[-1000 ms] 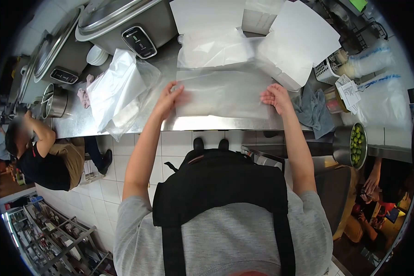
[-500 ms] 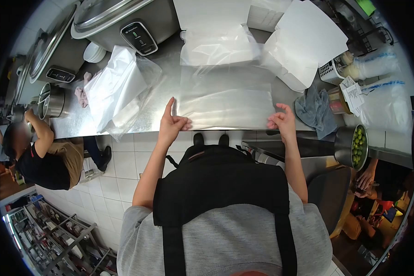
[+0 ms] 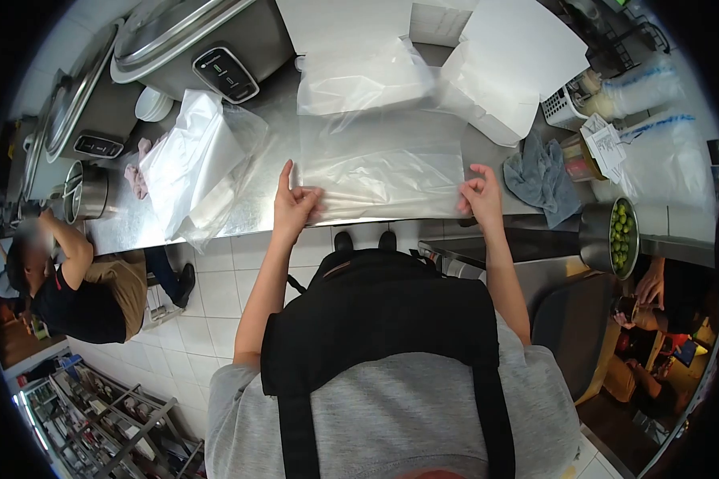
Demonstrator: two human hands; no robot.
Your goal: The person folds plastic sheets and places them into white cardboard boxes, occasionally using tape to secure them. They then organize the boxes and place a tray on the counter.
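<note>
On the steel tabletop [image 3: 136,223], my left hand [image 3: 294,203] and right hand [image 3: 479,195] pinch the plastic sheet's [image 3: 379,172] near corners; I should pull evenly to keep it flat.

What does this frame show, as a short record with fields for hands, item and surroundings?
left hand: pinching the left edge of the plastic sheet
right hand: pinching its right edge
sheet: clear, lying near the front edge of the steel counter
left of it: crumpled white bag
right of it: grey cloth, pot of limes
</note>
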